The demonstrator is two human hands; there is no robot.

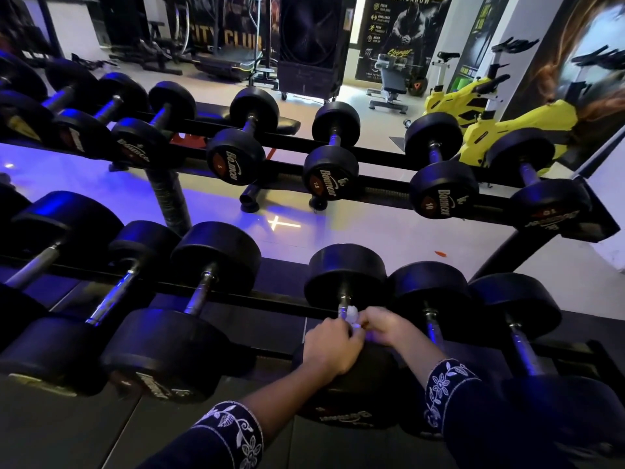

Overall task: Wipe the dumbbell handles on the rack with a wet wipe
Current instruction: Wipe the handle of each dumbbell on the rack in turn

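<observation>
Black two-tier rack [602, 221], black round-headed dumbbells [329, 172] side by side across both tiers, seemingly rubber-coated.

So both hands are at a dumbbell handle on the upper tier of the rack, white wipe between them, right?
Not quite. The head view shows the left hand and right hand at a dumbbell handle on the lower tier of the rack, nearest the camera, not the upper. The white wipe is between them.
</observation>
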